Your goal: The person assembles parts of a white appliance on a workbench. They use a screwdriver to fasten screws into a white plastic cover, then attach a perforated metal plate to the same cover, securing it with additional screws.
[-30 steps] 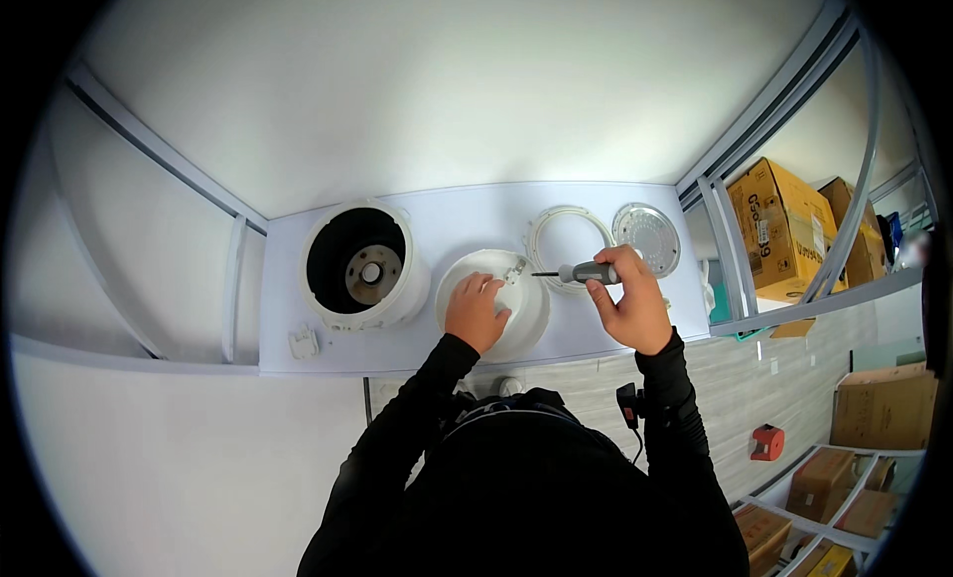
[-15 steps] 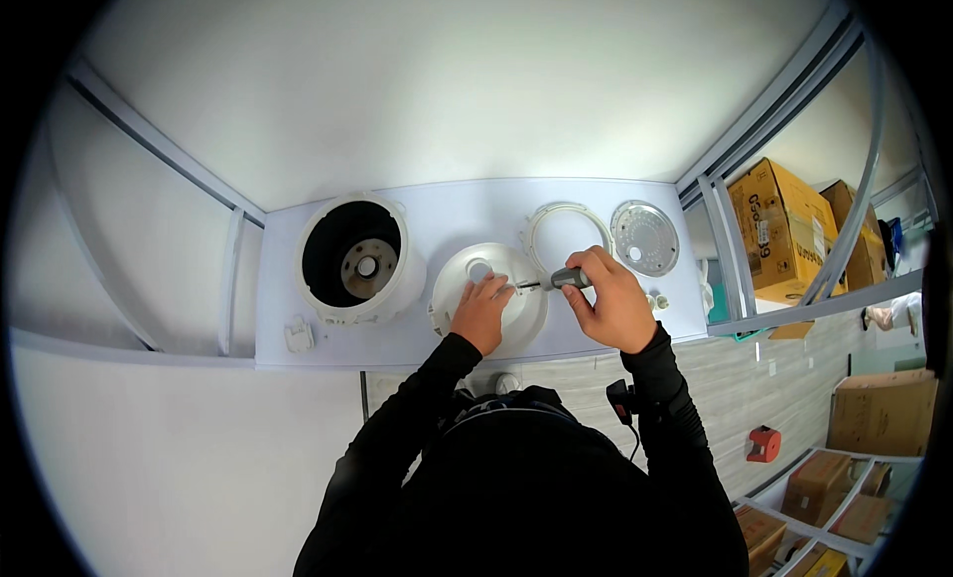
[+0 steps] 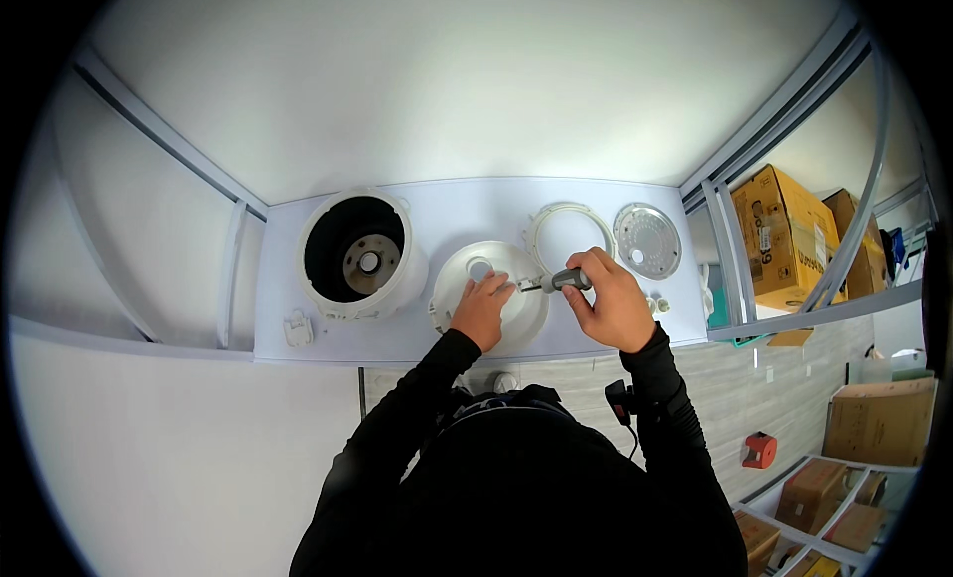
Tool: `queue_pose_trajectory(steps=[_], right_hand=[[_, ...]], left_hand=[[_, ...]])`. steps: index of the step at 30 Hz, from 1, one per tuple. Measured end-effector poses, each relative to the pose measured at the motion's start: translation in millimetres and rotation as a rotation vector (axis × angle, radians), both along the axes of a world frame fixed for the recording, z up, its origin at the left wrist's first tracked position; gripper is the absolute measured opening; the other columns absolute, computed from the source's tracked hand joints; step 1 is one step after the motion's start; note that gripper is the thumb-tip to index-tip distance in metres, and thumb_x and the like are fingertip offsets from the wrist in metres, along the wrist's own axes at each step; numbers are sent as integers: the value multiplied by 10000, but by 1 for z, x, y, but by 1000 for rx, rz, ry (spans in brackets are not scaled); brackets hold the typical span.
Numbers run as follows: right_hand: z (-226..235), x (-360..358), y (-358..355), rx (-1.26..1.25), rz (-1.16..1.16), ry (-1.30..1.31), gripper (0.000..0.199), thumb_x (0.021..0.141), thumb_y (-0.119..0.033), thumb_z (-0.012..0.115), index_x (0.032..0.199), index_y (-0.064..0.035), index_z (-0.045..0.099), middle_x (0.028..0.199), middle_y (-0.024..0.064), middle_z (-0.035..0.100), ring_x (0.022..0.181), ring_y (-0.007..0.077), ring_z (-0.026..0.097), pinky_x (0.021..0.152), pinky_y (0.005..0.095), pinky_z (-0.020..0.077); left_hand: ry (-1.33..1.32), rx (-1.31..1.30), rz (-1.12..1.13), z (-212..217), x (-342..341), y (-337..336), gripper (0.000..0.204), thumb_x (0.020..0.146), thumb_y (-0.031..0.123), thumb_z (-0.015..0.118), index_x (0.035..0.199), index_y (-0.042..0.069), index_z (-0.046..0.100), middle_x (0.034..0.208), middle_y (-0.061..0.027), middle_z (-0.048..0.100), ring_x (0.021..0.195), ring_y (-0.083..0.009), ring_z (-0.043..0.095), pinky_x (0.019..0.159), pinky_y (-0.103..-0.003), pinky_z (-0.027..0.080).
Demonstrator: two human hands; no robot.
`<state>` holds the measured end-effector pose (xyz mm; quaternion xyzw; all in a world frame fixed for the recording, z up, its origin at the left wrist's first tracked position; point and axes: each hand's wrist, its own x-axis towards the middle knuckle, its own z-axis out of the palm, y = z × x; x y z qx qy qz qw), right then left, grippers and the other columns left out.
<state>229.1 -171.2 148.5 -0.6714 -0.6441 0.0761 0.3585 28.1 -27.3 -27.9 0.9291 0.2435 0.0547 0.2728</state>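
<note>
1. Screwdriver with dark grey handle and short metal shaft [image 3: 558,280] lies roughly level in the right hand [image 3: 611,304], fingers wrapped closed around the handle; shaft tip points left toward the left hand [image 3: 483,307].
2. Left hand rests on the round white plastic lid part [image 3: 491,297], fingers curled loosely at its upper side beside the shaft tip; whether they pinch anything cannot be told.
3. Lid part sits mid-front on the white surface [image 3: 447,212].
4. White cylindrical cooker body with dark open interior [image 3: 359,254] stands left of the lid part, just beside it.
5. White plastic ring [image 3: 568,234] lies behind the right hand; round perforated metal disc [image 3: 647,241] lies right of the ring.
6. Small white clip-like piece [image 3: 297,328] lies near the front left edge.
</note>
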Motion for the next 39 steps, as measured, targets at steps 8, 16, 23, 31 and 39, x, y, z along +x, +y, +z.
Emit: queue_pose_trajectory(steps=[8, 16, 23, 31, 39], right_hand=[[-2, -1, 4, -15, 8, -6, 320, 879, -32, 772, 1161, -53, 622, 989, 149, 643, 772, 375, 675, 674, 469, 535], [1, -1, 13, -38, -55, -275, 339, 873, -260, 856, 1111, -95, 681, 777, 67, 694, 677, 307, 703, 626, 415, 533], [3, -10, 24, -103, -171, -424, 419, 890, -437, 834, 1092, -96, 699, 569, 87, 653, 528, 322, 683, 504, 421, 517], [25, -15, 28, -80, -20, -373, 450, 828, -283, 847, 1172, -71, 650, 855, 123, 660, 726, 360, 711, 631, 451, 567], [23, -15, 32, -246, -57, -450, 463, 842, -250, 829, 1205, -59, 614, 913, 147, 675, 749, 343, 718, 593, 446, 552]], left_hand=[[-32, -4, 17, -5, -2, -1, 670, 846, -41, 722, 1496, 68, 600, 1638, -127, 471, 1597, -362, 363, 1280, -631, 301], [-34, -3, 8, 3, -1, -4, 678, 834, -62, 695, 1493, 65, 600, 1634, -128, 473, 1596, -362, 365, 1280, -631, 295], [-56, -6, 10, 0, 0, -5, 671, 832, -68, 669, 1487, 66, 606, 1631, -124, 478, 1592, -359, 373, 1279, -631, 289], [-69, -11, 20, -2, -2, -3, 677, 823, -75, 664, 1482, 66, 609, 1622, -126, 489, 1588, -360, 381, 1274, -643, 285], [-81, -5, 10, -3, -3, -3, 678, 815, -74, 680, 1476, 57, 609, 1620, -133, 489, 1585, -368, 384, 1272, -632, 294]])
